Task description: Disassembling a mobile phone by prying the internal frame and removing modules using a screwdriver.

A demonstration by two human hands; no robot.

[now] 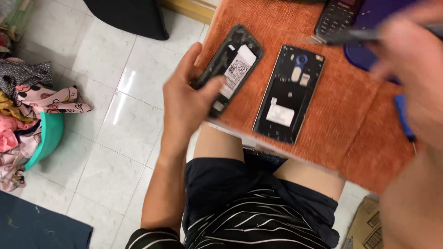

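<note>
An opened phone [232, 69], its back cover already off and the battery with its white label laid bare, is gripped in the left hand [184, 103] at the near-left edge of the orange tabletop [350, 120], thumb wrapped over one long side and fingers behind the other. Its long axis is tilted, the top end pointing up and to the right, away from the body, the lower end down toward the lap. So the opening-up looks done; the battery is seen to be seated in the frame, and that part appears left to deal with. Just beside it, a separated black back shell [290, 94] is laid flat on the tabletop, its long axis running much the same way. Up at the right, blurred with motion, the right hand [408, 50] is closed around a slim dark tool [364, 34]. A dark keypad handset [337, 16] is parked at the far edge, and a blue-handled screwdriver [404, 117] is lying near the right side
</note>
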